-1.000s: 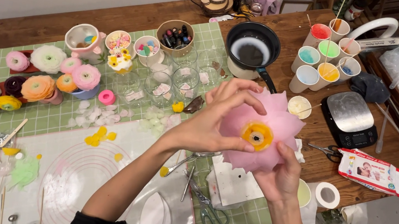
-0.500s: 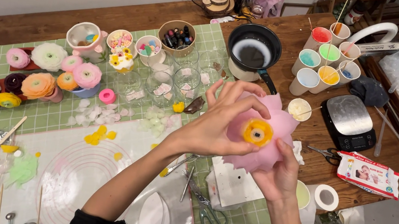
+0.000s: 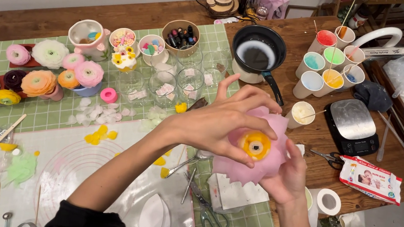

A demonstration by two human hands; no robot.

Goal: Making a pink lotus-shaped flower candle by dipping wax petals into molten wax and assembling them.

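Cradling the pink flower (image 3: 256,153) from below, my right hand (image 3: 288,176) has its fingers curled under the petals, thumb up along the right edge. It sits in mid-air over the near right part of the desk (image 3: 314,133), above a white tray (image 3: 238,192) and close to the tweezers (image 3: 187,163). My left hand (image 3: 220,122) comes over the top, fingers spread and bent, fingertips pressing on the petals around the yellow centre (image 3: 255,145); I cannot tell whether the thumb pinches a petal or only steadies it.

To shape this well, I judge the touch should be light and even: the petals look thin and soft, so a hard squeeze could crease or tear one. I would keep the lower hand as a steady cup and let the upper fingertips work one petal at a time, turning the flower rather than twisting the wrist. The scissors (image 3: 210,209) and the black pan (image 3: 257,54) are well apart from it.
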